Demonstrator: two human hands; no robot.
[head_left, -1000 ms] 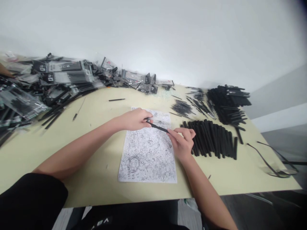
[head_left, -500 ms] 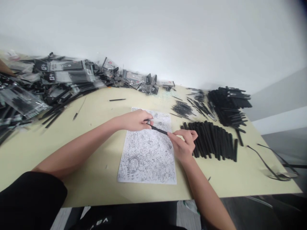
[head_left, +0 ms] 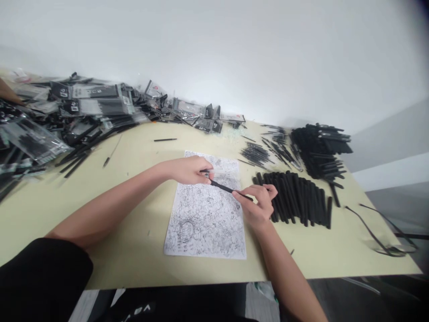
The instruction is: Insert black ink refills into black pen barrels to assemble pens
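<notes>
Over a sheet of paper (head_left: pixel 204 228) covered in dark scribbles, a slim black pen (head_left: pixel 223 187) slants down to the right between my two hands. My left hand (head_left: pixel 191 170) is closed on its upper end. A second thin piece, dark at one end and see-through along its length, also sits in those left fingers; its kind is hard to make out. My right hand (head_left: pixel 257 203) pinches the pen's lower end, whose tip shows past the thumb. Close beside my right hand lies a row of black pen barrels (head_left: pixel 298 197).
Plastic packets (head_left: pixel 97 105) of pens heap up at the back left. Thin refills (head_left: pixel 256 153) lie at the back right, near a pile of black pens (head_left: pixel 318 147). Eyeglasses (head_left: pixel 390 248) rest at the right edge. A short black piece (head_left: pixel 165 140) lies beyond the paper.
My right hand has shifted slightly down, and the pen tilts a little more. Its lower end now shows beyond my right thumb. My left hand stays nearly in place.
</notes>
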